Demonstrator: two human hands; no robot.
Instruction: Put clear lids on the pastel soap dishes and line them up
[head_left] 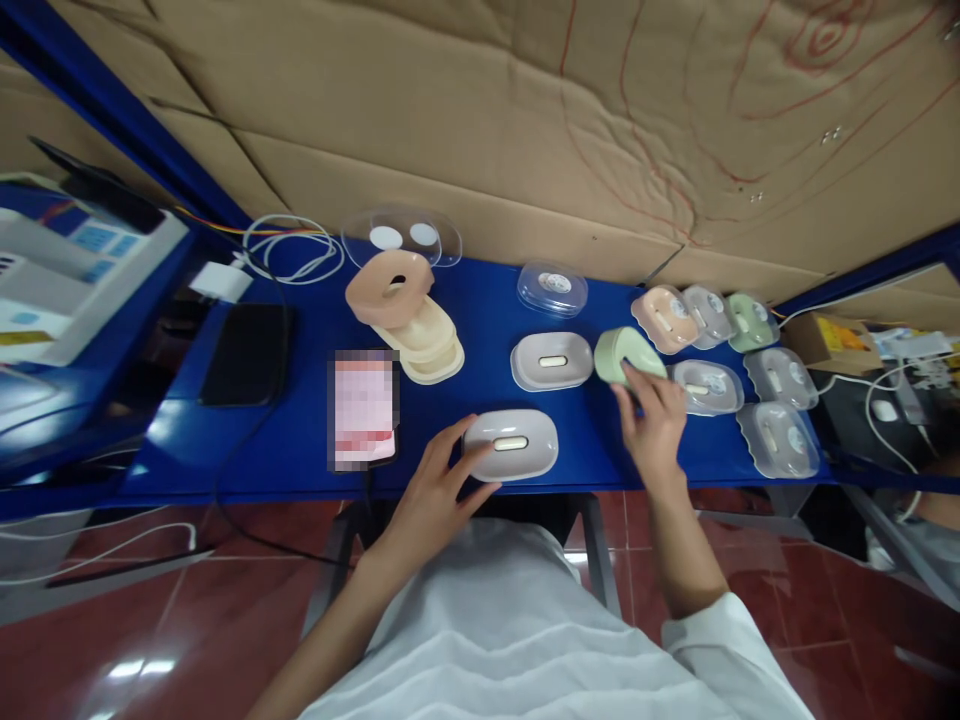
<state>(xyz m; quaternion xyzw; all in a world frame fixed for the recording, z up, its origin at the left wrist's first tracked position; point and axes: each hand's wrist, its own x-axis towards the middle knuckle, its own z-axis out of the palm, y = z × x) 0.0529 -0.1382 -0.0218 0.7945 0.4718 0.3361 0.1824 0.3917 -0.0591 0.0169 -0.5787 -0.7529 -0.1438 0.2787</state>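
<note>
My left hand (442, 485) rests at the left side of a grey oval dish (533, 459) near the table's front edge, its fingers spread and touching the dish. My right hand (654, 425) has its fingers on a pale green dish (619, 350), which stands tilted right of a second grey dish (553, 374). Both grey dishes show a cream oval piece in the middle. Behind them lie clear lids (552, 290). Beside the green dish, partly behind my right hand, is a grey dish with a clear cover (706, 388).
On the blue table (300, 440) are a pixelated phone (365, 408), a black device (246, 354), a peach dish (390, 288), stacked cream dishes (431, 350), clear covers (401, 238) and a white cable (292, 250). Several covered dishes (776, 440) stand at right. Cardboard (450, 110) lines the back.
</note>
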